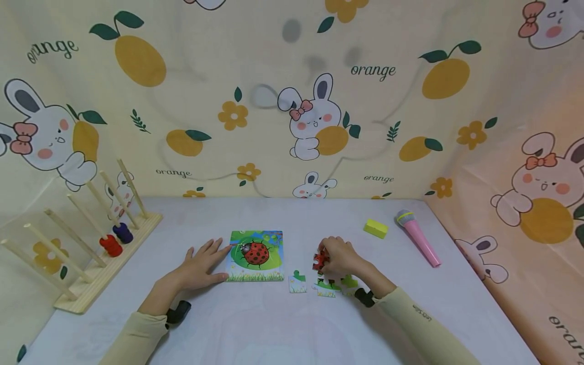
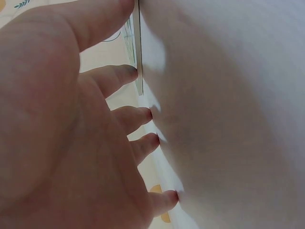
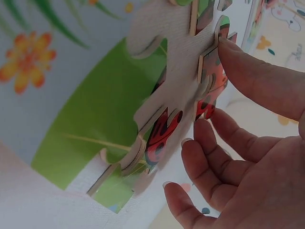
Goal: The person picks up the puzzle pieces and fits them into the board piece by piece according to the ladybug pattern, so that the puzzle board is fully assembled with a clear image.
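Ladybug board (image 1: 255,255), face-on from head, edge-on from left wrist

- Right hand (image 3: 252,167) on the right side, palm partly cut off by frame edge.
- Thumb and fingers pinch a red jigsaw piece with dark spots (image 3: 217,76).
- Big piece at left: green leaf, orange flower (image 3: 81,114).
- Red-and-green piece (image 3: 159,140) just beside it; contact unclear.
- Another part-green piece (image 3: 204,19), top, cropped.
- White tabletop (image 3: 178,57) under the pieces.
- Printed cloth (image 3: 288,40) behind.
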Demonstrator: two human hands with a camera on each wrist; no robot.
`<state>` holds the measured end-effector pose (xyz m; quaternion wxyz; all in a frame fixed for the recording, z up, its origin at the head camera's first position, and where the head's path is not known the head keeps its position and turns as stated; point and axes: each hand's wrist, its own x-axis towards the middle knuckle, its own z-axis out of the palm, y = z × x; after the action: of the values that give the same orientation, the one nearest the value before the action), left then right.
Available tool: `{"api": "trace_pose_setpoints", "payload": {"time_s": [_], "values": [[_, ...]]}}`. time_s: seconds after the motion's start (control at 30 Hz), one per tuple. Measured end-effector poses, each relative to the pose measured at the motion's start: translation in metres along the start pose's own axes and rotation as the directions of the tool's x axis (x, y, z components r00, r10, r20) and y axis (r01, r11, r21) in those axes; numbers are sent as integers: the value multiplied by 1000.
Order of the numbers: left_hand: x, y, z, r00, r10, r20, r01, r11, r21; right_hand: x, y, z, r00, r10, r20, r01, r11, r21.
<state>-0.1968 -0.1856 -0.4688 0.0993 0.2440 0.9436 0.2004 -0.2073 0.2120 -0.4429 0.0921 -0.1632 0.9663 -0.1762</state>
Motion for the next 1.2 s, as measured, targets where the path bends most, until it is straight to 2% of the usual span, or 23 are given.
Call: {"api": "trace_pose_setpoints", "payload": {"time_s": [0.3,0.6,0.83,1.0,1.1,1.2], "values": [[-1,4,-2,1000,-5,6,5,1000,-2,0,1,0,1000,20,8,-20,999,43],[0,-1,1,1000,-8,4,8,1000,5,4,2,-5,999,18,46,-22,995,93],[1,-1,0,1000,-8,5,8,1000,6,5,5,-11,996,-87,36,80,981,175],[1,0,-1,1000,-4,4,4,1000,11,6,4,-15,990,-125,64,107,968,228],[1,0,-1,1000,-4,6,4,1000,14,8,4,-18,981,-169,98,140,956,258],[0,0,-1,1000,-7,6,7,1000,9,14,2,-20,965,-237,107,194,930,313]]}}
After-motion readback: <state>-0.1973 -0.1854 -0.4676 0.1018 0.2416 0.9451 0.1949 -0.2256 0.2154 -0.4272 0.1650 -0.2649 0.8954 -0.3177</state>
